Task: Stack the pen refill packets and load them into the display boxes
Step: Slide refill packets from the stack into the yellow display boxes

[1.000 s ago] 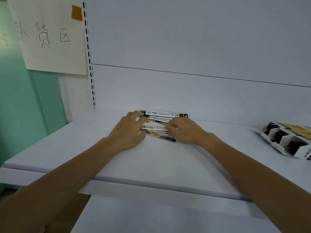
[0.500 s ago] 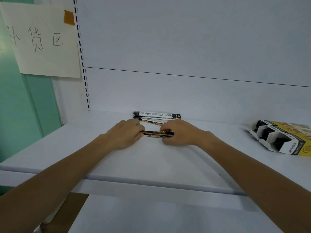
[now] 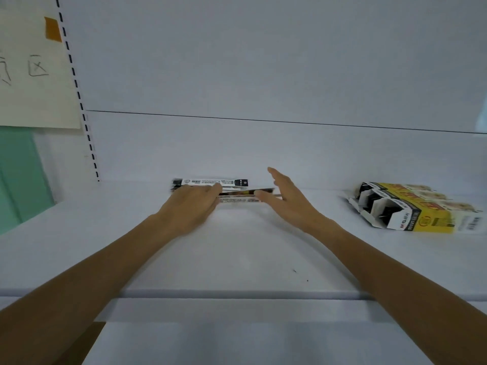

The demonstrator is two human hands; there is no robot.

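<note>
In the head view, a small pile of slim, glossy pen refill packets (image 3: 234, 192), printed black, white and orange, lay at the centre of the frame, far back on the matt white shelf board (image 3: 237, 256) and close to the rear panel. The left hand (image 3: 192, 206) was laid palm down over the pile's left end, fingers stretched flat on top and gripping nothing, apparently to pin the slippery packets. The right hand (image 3: 286, 200) was set on edge against the right end, fingers straight and together and nothing held, seemingly to square the ends into a stack. The yellow, black and white cardboard display box (image 3: 411, 210), lying with its flaps open, was at the right of the frame, well apart from the pile. A cream handwritten paper sign (image 3: 34, 75) hung at the upper left.
</note>
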